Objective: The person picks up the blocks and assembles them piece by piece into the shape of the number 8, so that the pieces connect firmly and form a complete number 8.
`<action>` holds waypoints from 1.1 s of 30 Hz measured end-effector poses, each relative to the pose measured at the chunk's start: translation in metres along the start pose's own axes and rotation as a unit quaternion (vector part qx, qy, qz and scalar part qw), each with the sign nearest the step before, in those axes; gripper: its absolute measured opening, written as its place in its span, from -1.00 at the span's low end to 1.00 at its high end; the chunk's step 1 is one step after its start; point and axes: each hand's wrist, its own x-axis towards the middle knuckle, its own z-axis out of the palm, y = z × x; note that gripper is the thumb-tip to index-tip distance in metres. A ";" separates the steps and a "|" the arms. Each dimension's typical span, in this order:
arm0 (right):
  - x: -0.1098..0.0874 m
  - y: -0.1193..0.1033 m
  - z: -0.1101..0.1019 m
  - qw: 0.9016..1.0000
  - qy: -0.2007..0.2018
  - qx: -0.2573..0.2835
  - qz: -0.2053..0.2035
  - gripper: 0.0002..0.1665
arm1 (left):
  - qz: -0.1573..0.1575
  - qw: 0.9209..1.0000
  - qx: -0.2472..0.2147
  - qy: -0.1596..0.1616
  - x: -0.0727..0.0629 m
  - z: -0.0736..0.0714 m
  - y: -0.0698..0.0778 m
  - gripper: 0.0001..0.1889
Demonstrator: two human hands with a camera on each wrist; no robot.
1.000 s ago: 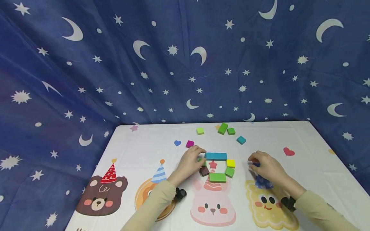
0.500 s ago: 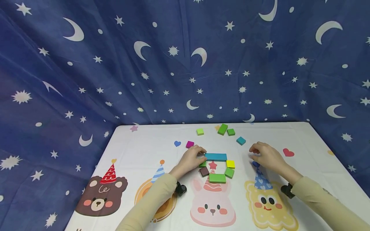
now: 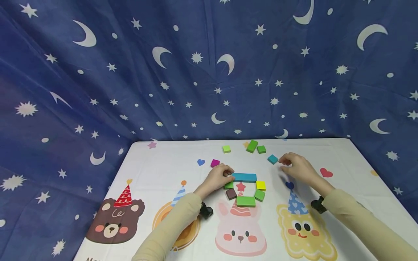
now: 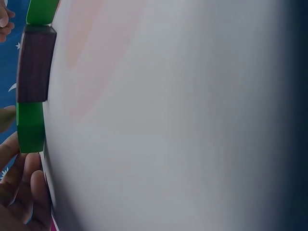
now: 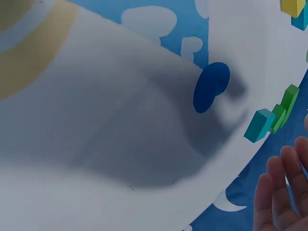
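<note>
My left hand [image 3: 216,180] rests by the back left corner of a ring of wooden blocks, thumb and fingertips right at the left end of the long blue block [image 3: 244,177]. In the left wrist view its bent fingers [image 4: 19,187] lie beside a green block [image 4: 31,127], which adjoins a dark brown block [image 4: 36,63]. I cannot tell whether this hand pinches a block. My right hand [image 3: 300,168] holds nothing; its loosely bent fingers hover just right of a small teal block [image 3: 272,159]. In the right wrist view those fingers [image 5: 281,192] are apart from the teal block [image 5: 259,125].
Yellow [image 3: 260,185], small green [image 3: 259,195] and larger green [image 3: 246,201] blocks complete the ring's right and front. Loose behind lie a magenta block [image 3: 214,163], a lime block [image 3: 226,149] and two green blocks [image 3: 252,146]. A starry blue curtain [image 3: 209,72] hangs beyond the printed tablecloth [image 3: 176,156].
My right hand has moved away from me, from above the printed blue party hat to beside the small teal block. The left hand and the ring of blocks stay nearly as they were.
</note>
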 end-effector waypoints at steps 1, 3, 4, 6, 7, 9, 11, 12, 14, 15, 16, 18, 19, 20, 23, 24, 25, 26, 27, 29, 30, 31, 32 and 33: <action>0.002 0.000 0.001 1.000 0.000 0.005 0.004 -0.70 | -0.001 1.000 0.000 -0.001 0.000 0.000 0.000 -0.74; 0.005 0.001 0.003 1.000 -0.001 0.012 0.009 -0.67 | -0.003 1.000 0.000 -0.003 0.001 0.000 0.000 -0.75; 0.007 0.001 0.004 1.000 -0.002 0.015 0.011 -0.66 | -0.004 1.000 -0.001 -0.005 0.001 -0.001 0.000 -0.75; 0.012 0.002 0.007 1.000 -0.005 0.019 0.016 -0.64 | -0.008 1.000 -0.003 -0.008 0.001 -0.002 0.000 -0.75; 0.014 0.003 0.008 1.000 -0.007 0.021 0.018 -0.63 | -0.009 1.000 -0.005 -0.009 0.001 -0.002 0.000 -0.75; 0.018 0.004 0.009 0.999 -0.010 0.021 0.022 -0.61 | -0.012 1.000 -0.009 -0.013 0.001 -0.004 -0.001 -0.76; 0.022 0.005 0.011 0.999 -0.013 0.021 0.024 -0.59 | -0.011 1.000 -0.014 -0.016 0.002 -0.004 -0.001 -0.77; 0.024 0.005 0.012 0.999 -0.014 0.020 0.022 -0.58 | -0.011 1.000 -0.016 -0.018 0.002 -0.004 -0.002 -0.77; 0.027 0.007 0.012 0.999 -0.018 0.017 0.021 -0.56 | -0.012 0.999 -0.022 -0.021 0.003 -0.004 -0.002 -0.78; 0.029 0.007 0.013 0.999 -0.020 0.016 0.021 -0.55 | -0.011 0.999 -0.025 -0.023 0.004 -0.004 -0.003 -0.79; 0.030 0.008 0.013 0.999 -0.023 0.014 0.019 -0.54 | -0.010 0.999 -0.028 -0.024 0.005 -0.004 -0.003 -0.79; 0.033 0.010 0.014 0.999 -0.030 0.013 0.016 -0.52 | -0.013 0.999 -0.031 -0.027 0.006 -0.004 -0.003 -0.79; 0.034 0.010 0.015 0.999 -0.033 0.012 0.016 -0.51 | -0.014 0.999 -0.032 -0.027 0.007 -0.004 -0.003 -0.79; 0.036 0.011 0.016 0.999 -0.035 0.012 0.015 -0.50 | -0.016 0.999 -0.033 -0.027 0.007 -0.003 -0.004 -0.80; 0.040 0.012 0.019 0.999 -0.043 0.010 0.015 -0.46 | -0.019 0.999 -0.033 -0.026 0.007 -0.003 -0.004 -0.80; 0.041 0.012 0.020 0.999 -0.045 0.008 0.016 -0.45 | -0.020 0.999 -0.032 -0.025 0.007 -0.003 -0.004 -0.81; 0.042 0.012 0.022 0.999 -0.047 0.004 0.019 -0.44 | -0.021 0.999 -0.032 -0.024 0.007 -0.003 -0.004 -0.81; 0.044 0.012 0.023 0.999 -0.049 0.000 0.021 -0.43 | -0.022 0.999 -0.033 -0.023 0.007 -0.003 -0.003 -0.81; 0.045 0.012 0.025 0.998 -0.051 -0.003 0.023 -0.42 | -0.023 0.999 -0.034 -0.024 0.006 -0.003 -0.003 -0.81; 0.047 0.012 0.027 0.998 -0.053 -0.012 0.026 -0.40 | -0.027 0.999 -0.036 -0.024 0.005 -0.003 -0.002 -0.81; 0.047 0.012 0.029 0.998 -0.053 -0.015 0.026 -0.40 | -0.028 0.999 -0.037 -0.024 0.005 -0.003 -0.002 -0.81; 0.048 0.013 0.029 0.998 -0.052 -0.017 0.026 -0.40 | -0.030 0.999 -0.039 -0.024 0.004 -0.003 -0.001 -0.81; 0.048 0.012 0.030 0.998 -0.051 -0.019 0.023 -0.40 | -0.031 0.999 -0.037 -0.023 0.004 -0.003 -0.001 -0.81; 0.049 0.012 0.031 0.998 -0.050 -0.019 0.023 -0.40 | -0.033 0.999 -0.034 -0.022 0.003 -0.003 0.000 -0.81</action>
